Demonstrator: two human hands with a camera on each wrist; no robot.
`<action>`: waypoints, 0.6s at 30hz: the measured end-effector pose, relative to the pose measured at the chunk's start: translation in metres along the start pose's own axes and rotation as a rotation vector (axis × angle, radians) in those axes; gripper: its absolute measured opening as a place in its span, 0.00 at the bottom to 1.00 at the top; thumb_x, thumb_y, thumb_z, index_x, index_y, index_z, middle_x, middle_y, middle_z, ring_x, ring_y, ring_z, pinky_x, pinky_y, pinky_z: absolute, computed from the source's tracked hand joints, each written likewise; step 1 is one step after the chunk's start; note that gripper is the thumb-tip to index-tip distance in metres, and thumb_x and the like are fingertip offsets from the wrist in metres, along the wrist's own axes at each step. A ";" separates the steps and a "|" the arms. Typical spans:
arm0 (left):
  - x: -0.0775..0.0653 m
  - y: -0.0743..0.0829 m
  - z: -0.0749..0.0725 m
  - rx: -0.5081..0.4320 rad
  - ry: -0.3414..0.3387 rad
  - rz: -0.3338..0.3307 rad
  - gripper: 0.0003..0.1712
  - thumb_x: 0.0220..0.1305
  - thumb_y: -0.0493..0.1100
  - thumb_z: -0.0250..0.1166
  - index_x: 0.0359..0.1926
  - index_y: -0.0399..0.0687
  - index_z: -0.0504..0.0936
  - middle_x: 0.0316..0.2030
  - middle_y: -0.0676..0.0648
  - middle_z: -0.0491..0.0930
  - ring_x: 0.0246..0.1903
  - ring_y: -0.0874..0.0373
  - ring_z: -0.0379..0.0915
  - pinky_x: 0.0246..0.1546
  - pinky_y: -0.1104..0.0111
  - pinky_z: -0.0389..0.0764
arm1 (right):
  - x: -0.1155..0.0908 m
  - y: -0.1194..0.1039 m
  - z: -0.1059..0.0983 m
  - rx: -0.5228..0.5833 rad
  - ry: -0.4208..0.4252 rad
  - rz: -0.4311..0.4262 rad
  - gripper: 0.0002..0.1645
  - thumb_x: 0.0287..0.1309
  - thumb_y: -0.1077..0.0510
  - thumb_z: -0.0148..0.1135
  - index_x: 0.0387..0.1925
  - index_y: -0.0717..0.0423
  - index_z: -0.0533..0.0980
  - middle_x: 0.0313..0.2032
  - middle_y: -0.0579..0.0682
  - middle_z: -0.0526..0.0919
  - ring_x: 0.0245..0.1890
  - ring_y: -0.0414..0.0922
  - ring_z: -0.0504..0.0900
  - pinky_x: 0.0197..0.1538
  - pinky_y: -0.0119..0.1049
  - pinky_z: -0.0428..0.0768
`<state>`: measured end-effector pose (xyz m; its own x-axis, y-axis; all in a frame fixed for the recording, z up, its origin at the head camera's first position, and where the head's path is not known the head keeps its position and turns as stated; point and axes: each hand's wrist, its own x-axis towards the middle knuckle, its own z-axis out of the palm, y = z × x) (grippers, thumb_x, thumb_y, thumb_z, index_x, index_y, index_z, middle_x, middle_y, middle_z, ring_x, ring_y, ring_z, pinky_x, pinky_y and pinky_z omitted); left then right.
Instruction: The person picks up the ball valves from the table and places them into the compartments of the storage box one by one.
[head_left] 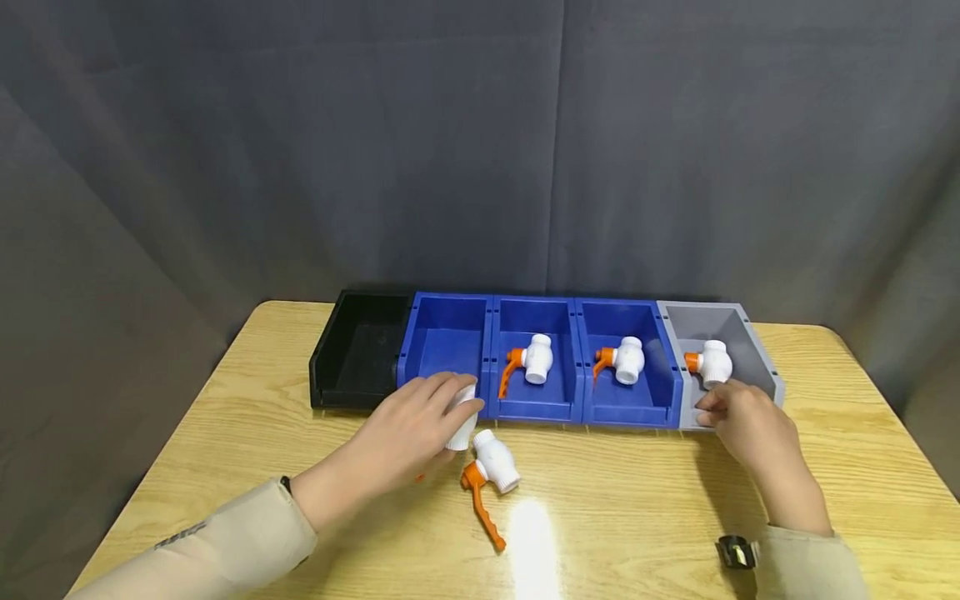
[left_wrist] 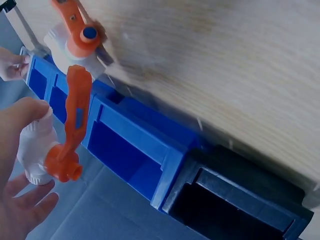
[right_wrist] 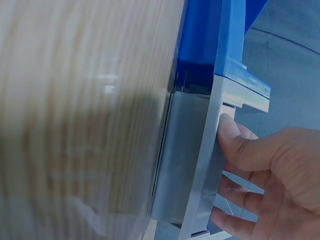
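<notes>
A white ball valve with an orange lever handle (left_wrist: 76, 117) is in my left hand (head_left: 416, 421), pinched between thumb and fingers in front of the second bin from the left. The hand hides much of it in the head view. A second ball valve (head_left: 497, 461) lies on the table just right of that hand, its orange lever pointing toward me. My right hand (head_left: 753, 425) is at the front of the grey bin (head_left: 763, 360), thumb on the front rim and fingers curled behind it. Inside that bin sits another ball valve (head_left: 716, 364), just beyond the fingers.
The bins stand in a row along the back of the wooden table (head_left: 600, 508). A black bin (head_left: 360, 350) is at the left end, then three blue bins (head_left: 450, 350). One ball valve (head_left: 537, 360) is in the middle blue bin, another (head_left: 628, 362) in the right one. A grey curtain (head_left: 480, 150) hangs behind.
</notes>
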<state>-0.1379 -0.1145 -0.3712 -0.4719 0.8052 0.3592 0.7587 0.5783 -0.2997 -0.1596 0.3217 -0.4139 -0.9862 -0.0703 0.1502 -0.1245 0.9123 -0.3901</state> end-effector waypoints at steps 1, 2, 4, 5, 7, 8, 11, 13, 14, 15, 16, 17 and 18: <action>0.001 -0.001 0.000 0.002 0.001 0.001 0.41 0.43 0.53 0.82 0.57 0.45 0.76 0.60 0.41 0.73 0.56 0.46 0.73 0.54 0.59 0.78 | 0.000 0.000 0.001 -0.001 0.002 -0.001 0.03 0.53 0.64 0.71 0.30 0.56 0.82 0.30 0.51 0.83 0.36 0.58 0.82 0.31 0.56 0.76; 0.003 -0.002 0.001 0.001 0.002 0.001 0.41 0.43 0.53 0.82 0.57 0.45 0.75 0.60 0.41 0.73 0.56 0.46 0.73 0.54 0.59 0.78 | -0.001 0.000 0.001 -0.003 0.004 -0.001 0.03 0.52 0.64 0.71 0.30 0.56 0.82 0.30 0.51 0.83 0.36 0.58 0.82 0.31 0.56 0.76; 0.006 -0.004 0.001 0.001 0.001 0.006 0.41 0.43 0.53 0.82 0.57 0.46 0.75 0.60 0.41 0.72 0.56 0.46 0.73 0.54 0.59 0.78 | -0.001 0.000 0.002 -0.005 0.008 -0.002 0.03 0.52 0.65 0.71 0.29 0.57 0.82 0.30 0.51 0.83 0.36 0.58 0.82 0.31 0.57 0.76; 0.007 -0.006 0.001 0.000 0.001 0.006 0.41 0.42 0.53 0.82 0.57 0.46 0.75 0.60 0.40 0.73 0.55 0.46 0.73 0.53 0.59 0.78 | -0.001 0.000 0.002 -0.005 0.008 -0.001 0.03 0.52 0.65 0.71 0.29 0.57 0.82 0.30 0.52 0.83 0.36 0.58 0.82 0.31 0.57 0.76; 0.010 -0.010 0.001 0.004 -0.002 0.002 0.41 0.43 0.53 0.82 0.57 0.46 0.75 0.60 0.40 0.73 0.56 0.46 0.73 0.53 0.59 0.79 | -0.001 0.000 0.002 -0.005 0.008 -0.001 0.03 0.52 0.64 0.71 0.29 0.57 0.82 0.30 0.52 0.83 0.36 0.59 0.82 0.31 0.57 0.76; 0.011 -0.012 0.001 0.006 -0.002 -0.001 0.41 0.43 0.52 0.82 0.57 0.46 0.75 0.60 0.40 0.73 0.56 0.46 0.73 0.53 0.59 0.79 | 0.000 0.000 0.002 -0.004 0.006 -0.002 0.03 0.52 0.64 0.71 0.29 0.57 0.82 0.30 0.52 0.83 0.36 0.59 0.82 0.31 0.57 0.76; 0.015 -0.020 0.003 0.015 -0.007 -0.013 0.41 0.44 0.52 0.82 0.58 0.45 0.75 0.60 0.40 0.72 0.56 0.46 0.72 0.53 0.59 0.79 | -0.001 0.000 0.002 -0.005 0.011 -0.005 0.03 0.52 0.64 0.71 0.29 0.56 0.83 0.30 0.51 0.83 0.37 0.59 0.82 0.31 0.57 0.76; 0.017 -0.025 0.004 0.028 -0.012 -0.017 0.40 0.45 0.52 0.82 0.58 0.45 0.75 0.61 0.40 0.72 0.57 0.46 0.72 0.54 0.59 0.78 | -0.001 0.000 0.002 -0.003 0.012 -0.007 0.03 0.52 0.64 0.71 0.29 0.56 0.82 0.30 0.51 0.83 0.36 0.58 0.82 0.30 0.56 0.76; 0.018 -0.028 0.005 0.037 -0.015 -0.018 0.40 0.46 0.53 0.81 0.58 0.45 0.75 0.61 0.40 0.73 0.57 0.46 0.72 0.54 0.59 0.78 | -0.001 0.000 0.002 -0.004 0.015 -0.008 0.04 0.52 0.64 0.71 0.29 0.55 0.82 0.30 0.51 0.83 0.36 0.58 0.82 0.30 0.56 0.76; 0.020 -0.030 0.006 0.046 -0.019 -0.018 0.40 0.46 0.53 0.81 0.58 0.45 0.75 0.61 0.40 0.73 0.57 0.46 0.72 0.55 0.59 0.78 | -0.001 0.000 0.002 -0.005 0.018 -0.010 0.04 0.52 0.64 0.71 0.29 0.55 0.82 0.30 0.50 0.83 0.36 0.58 0.82 0.30 0.56 0.76; 0.021 -0.032 0.006 0.057 -0.022 -0.019 0.39 0.47 0.54 0.81 0.58 0.46 0.76 0.61 0.40 0.73 0.57 0.46 0.72 0.55 0.59 0.78 | -0.001 0.000 0.002 -0.005 0.020 -0.011 0.04 0.52 0.64 0.71 0.29 0.55 0.82 0.30 0.50 0.83 0.36 0.57 0.82 0.30 0.55 0.76; 0.022 -0.034 0.007 0.065 -0.027 -0.021 0.39 0.48 0.54 0.80 0.58 0.46 0.76 0.61 0.40 0.73 0.57 0.46 0.72 0.56 0.59 0.77 | -0.001 0.000 0.002 -0.004 0.022 -0.012 0.03 0.52 0.64 0.71 0.29 0.55 0.82 0.30 0.50 0.83 0.36 0.57 0.82 0.30 0.55 0.76; 0.023 -0.036 0.008 0.076 -0.029 -0.021 0.39 0.48 0.55 0.80 0.58 0.46 0.76 0.61 0.40 0.73 0.57 0.46 0.72 0.56 0.60 0.77 | -0.001 0.000 0.002 -0.003 0.022 -0.011 0.03 0.52 0.64 0.71 0.29 0.55 0.82 0.30 0.50 0.83 0.36 0.58 0.82 0.30 0.56 0.76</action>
<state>-0.1797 -0.1155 -0.3590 -0.5004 0.7959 0.3409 0.7132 0.6021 -0.3588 -0.1592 0.3209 -0.4156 -0.9821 -0.0712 0.1741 -0.1346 0.9127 -0.3859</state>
